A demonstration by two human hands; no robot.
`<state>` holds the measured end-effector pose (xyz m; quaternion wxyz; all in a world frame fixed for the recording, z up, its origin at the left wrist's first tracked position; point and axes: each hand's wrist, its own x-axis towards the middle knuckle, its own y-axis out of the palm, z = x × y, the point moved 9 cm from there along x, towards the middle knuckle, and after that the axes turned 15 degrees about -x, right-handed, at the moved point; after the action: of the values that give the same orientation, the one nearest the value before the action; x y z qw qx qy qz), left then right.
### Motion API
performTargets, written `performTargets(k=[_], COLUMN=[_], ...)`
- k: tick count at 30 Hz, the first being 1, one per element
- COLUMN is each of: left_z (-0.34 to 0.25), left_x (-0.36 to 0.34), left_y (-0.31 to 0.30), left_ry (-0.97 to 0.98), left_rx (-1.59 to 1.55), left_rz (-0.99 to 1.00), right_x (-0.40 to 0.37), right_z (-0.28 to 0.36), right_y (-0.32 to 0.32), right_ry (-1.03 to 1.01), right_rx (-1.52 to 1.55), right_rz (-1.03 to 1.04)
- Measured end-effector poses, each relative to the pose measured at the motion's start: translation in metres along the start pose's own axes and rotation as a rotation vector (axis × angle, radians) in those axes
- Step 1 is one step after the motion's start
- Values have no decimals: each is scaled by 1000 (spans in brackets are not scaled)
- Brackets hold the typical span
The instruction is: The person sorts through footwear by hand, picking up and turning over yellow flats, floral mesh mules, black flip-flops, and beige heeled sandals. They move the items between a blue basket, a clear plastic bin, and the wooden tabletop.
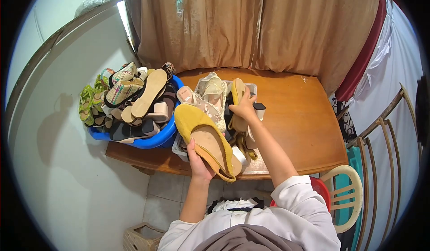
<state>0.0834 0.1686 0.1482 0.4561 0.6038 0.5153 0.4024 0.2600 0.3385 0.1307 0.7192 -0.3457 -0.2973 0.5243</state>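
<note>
A mustard-yellow slingback shoe (pixel 190 116) is held up in my left hand (pixel 200 162), whose thumb presses on its side; its toe points away from me. My right hand (pixel 244 107) grips a second yellow shoe (pixel 238 91), which stands on end at the right side of the white basket (pixel 178 149). Around it in the basket lie a cream lace shoe (pixel 213 88), a beige shoe with a floral pattern (pixel 201 103) and a shoe with a black block heel (pixel 259 106). The left-hand shoe hides part of the basket.
A blue basin (pixel 168 132) heaped with sandals and heeled shoes stands at the left of the wooden table (pixel 295 116). Brown curtains (pixel 215 27) hang behind. A red chair (pixel 319 190), a cream chair (pixel 354 193) and a wooden rack (pixel 374 170) are at the right.
</note>
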Motion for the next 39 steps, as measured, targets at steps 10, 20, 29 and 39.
performTargets(k=[10,20,29,39], left_z=[-6,5,7,-2], left_x=[1,7,6,-1], left_y=[6,24,38,41], left_ry=[62,235,421,512], left_rx=[-54,-78,-109,-152], left_rz=[62,67,49,118], right_x=[-61,-146,-182,-200], right_z=[2,-35,-78,-81], right_y=[-82,-145,-127,-117], right_ry=[-225,-119,208,294], right_rx=[1315,1457,1333,1357], right_rz=[256,-103,-134,-274])
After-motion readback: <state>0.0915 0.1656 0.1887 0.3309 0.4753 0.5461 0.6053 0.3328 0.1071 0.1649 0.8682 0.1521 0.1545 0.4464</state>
